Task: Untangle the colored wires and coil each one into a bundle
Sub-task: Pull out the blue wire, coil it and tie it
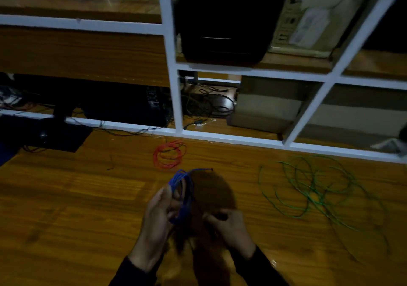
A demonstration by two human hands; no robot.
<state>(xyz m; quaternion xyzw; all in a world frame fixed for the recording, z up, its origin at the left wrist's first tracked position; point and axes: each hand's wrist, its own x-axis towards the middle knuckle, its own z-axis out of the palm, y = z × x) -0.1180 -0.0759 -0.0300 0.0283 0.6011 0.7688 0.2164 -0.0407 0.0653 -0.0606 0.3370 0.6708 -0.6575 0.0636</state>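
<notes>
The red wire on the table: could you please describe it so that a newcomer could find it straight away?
Start at the white frame rail along the far edge of the wooden table. Just in front of it, ahead of the hands, lies the red wire, wound into a small tight coil. The green wire to its right sprawls in loose loops, and the blue wire is held.

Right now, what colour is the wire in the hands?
Blue; the head view shows the wire looped in the left hand.

Dark long sleeves (262, 270), bare hands.
</notes>
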